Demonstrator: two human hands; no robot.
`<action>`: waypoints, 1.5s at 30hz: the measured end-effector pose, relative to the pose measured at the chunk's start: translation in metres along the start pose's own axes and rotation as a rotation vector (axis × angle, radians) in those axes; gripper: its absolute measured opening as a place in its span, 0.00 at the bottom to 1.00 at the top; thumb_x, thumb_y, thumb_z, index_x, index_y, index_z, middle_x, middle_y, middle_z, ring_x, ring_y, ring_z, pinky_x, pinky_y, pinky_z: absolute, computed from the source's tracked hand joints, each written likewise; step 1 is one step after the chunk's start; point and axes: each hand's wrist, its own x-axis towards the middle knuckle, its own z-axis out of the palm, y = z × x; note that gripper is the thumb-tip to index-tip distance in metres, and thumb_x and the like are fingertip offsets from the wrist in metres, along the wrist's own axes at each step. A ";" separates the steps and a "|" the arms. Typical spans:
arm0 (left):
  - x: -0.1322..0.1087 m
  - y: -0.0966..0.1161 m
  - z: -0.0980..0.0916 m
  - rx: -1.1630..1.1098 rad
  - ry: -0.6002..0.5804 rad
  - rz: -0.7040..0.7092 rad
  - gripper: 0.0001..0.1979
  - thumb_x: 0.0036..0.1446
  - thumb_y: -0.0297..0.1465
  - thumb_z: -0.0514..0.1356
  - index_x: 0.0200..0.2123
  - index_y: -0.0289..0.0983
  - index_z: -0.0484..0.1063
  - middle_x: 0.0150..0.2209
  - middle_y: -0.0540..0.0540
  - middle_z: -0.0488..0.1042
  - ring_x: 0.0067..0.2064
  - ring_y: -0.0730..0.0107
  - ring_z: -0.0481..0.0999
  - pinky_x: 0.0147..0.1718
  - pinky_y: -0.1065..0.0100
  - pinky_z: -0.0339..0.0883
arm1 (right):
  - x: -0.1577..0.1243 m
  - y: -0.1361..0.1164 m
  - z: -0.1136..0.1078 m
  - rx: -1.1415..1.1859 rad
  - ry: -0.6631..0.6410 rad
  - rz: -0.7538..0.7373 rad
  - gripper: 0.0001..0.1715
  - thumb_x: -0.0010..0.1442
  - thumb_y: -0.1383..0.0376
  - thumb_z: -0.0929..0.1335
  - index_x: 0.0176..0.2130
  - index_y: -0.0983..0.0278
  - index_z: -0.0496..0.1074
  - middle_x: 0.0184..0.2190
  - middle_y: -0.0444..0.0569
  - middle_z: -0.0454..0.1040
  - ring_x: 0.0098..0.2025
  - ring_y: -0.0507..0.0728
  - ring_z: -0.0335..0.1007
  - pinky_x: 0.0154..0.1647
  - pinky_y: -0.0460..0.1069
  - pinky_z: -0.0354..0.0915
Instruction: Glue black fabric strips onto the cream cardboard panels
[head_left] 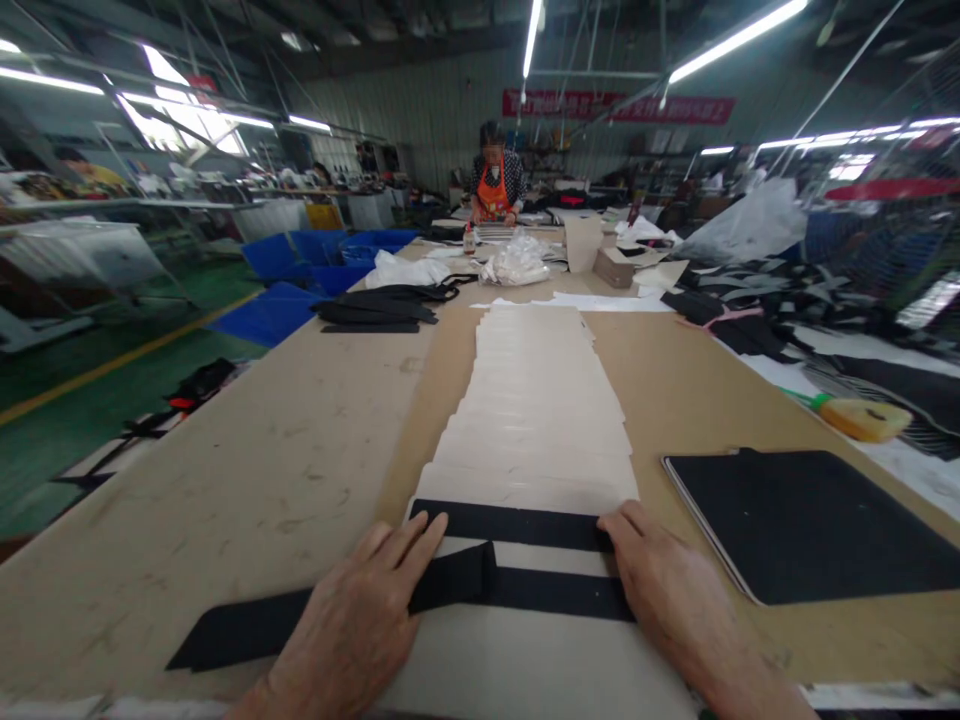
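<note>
My left hand [352, 620] lies flat with fingers stretched out on a long black fabric strip [240, 628] that runs off to the left. My right hand [667, 590] rests flat at the right ends of two black strips, one [517, 523] at the near end of a white overlapping row of paper pieces [540, 420] and one [555, 592] below it. All lie on the brown cardboard-covered table [285, 470].
A stack of black sheets [810, 520] lies to my right, with a yellow brush [862, 418] beyond it. Black fabric piles [382, 305] and white bags [517, 262] sit farther up the table. A person in an orange apron [493, 185] works at the far end. Blue bins [322, 258] stand left.
</note>
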 end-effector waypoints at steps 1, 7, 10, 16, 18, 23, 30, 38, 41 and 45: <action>0.003 0.004 -0.006 0.016 -0.059 -0.014 0.39 0.46 0.19 0.52 0.65 0.38 0.61 0.59 0.42 0.71 0.56 0.54 0.72 0.53 0.56 0.71 | 0.000 -0.004 -0.003 -0.072 -0.013 -0.061 0.25 0.56 0.81 0.60 0.45 0.61 0.73 0.38 0.49 0.73 0.31 0.55 0.74 0.26 0.47 0.65; 0.021 0.023 -0.021 0.147 -0.148 0.017 0.40 0.52 0.16 0.50 0.67 0.46 0.56 0.48 0.36 0.75 0.47 0.54 0.77 0.42 0.56 0.75 | 0.005 -0.027 -0.010 -0.350 0.032 -0.261 0.52 0.50 0.82 0.64 0.66 0.46 0.57 0.33 0.48 0.72 0.25 0.55 0.72 0.20 0.45 0.61; 0.026 0.028 -0.019 0.197 -0.133 0.030 0.38 0.53 0.16 0.51 0.65 0.47 0.60 0.40 0.40 0.73 0.39 0.58 0.77 0.36 0.60 0.75 | 0.009 -0.034 -0.006 -0.409 0.034 -0.284 0.51 0.50 0.81 0.65 0.64 0.42 0.60 0.31 0.48 0.71 0.23 0.53 0.70 0.20 0.44 0.61; 0.027 0.023 -0.016 0.174 -0.156 0.030 0.35 0.54 0.15 0.49 0.63 0.43 0.63 0.41 0.41 0.71 0.42 0.59 0.76 0.38 0.60 0.76 | 0.007 -0.029 0.000 -0.393 0.022 -0.284 0.50 0.50 0.81 0.65 0.65 0.47 0.60 0.35 0.50 0.71 0.25 0.53 0.70 0.21 0.44 0.63; 0.026 0.019 -0.016 0.145 -0.167 0.022 0.34 0.54 0.15 0.49 0.63 0.40 0.63 0.43 0.40 0.71 0.44 0.57 0.75 0.39 0.58 0.76 | 0.005 -0.026 -0.001 -0.353 -0.002 -0.278 0.48 0.51 0.82 0.64 0.65 0.49 0.62 0.37 0.52 0.71 0.26 0.53 0.71 0.22 0.45 0.65; 0.018 0.008 -0.012 0.043 -0.160 -0.031 0.34 0.51 0.15 0.49 0.62 0.37 0.64 0.52 0.38 0.69 0.51 0.58 0.74 0.46 0.59 0.75 | -0.002 -0.010 -0.010 -0.286 -0.039 -0.279 0.46 0.51 0.84 0.61 0.64 0.56 0.64 0.40 0.54 0.72 0.34 0.58 0.73 0.29 0.50 0.73; 0.003 -0.014 0.010 -0.127 0.059 0.013 0.32 0.47 0.18 0.53 0.57 0.36 0.69 0.55 0.41 0.71 0.57 0.57 0.71 0.57 0.55 0.68 | -0.034 0.049 -0.004 -0.094 0.092 -0.196 0.30 0.60 0.78 0.61 0.58 0.60 0.71 0.52 0.55 0.73 0.50 0.62 0.72 0.50 0.58 0.73; -0.005 -0.027 0.031 -0.158 0.243 0.070 0.30 0.49 0.20 0.54 0.57 0.40 0.69 0.56 0.43 0.72 0.57 0.56 0.71 0.59 0.52 0.65 | -0.086 0.010 0.012 0.222 0.299 0.014 0.21 0.68 0.62 0.62 0.58 0.63 0.70 0.51 0.54 0.76 0.52 0.61 0.73 0.54 0.57 0.71; -0.005 -0.029 0.032 -0.142 0.250 0.088 0.30 0.50 0.20 0.54 0.57 0.40 0.68 0.56 0.43 0.72 0.57 0.57 0.71 0.60 0.52 0.64 | -0.096 -0.005 0.022 0.252 0.354 0.048 0.23 0.67 0.62 0.63 0.60 0.63 0.68 0.52 0.55 0.75 0.53 0.63 0.73 0.54 0.59 0.70; -0.006 -0.029 0.031 -0.126 0.250 0.089 0.29 0.50 0.21 0.54 0.57 0.39 0.69 0.56 0.43 0.73 0.56 0.56 0.72 0.58 0.53 0.66 | -0.109 -0.012 0.033 0.299 0.407 0.070 0.26 0.65 0.61 0.66 0.61 0.61 0.67 0.54 0.54 0.74 0.55 0.63 0.72 0.54 0.56 0.72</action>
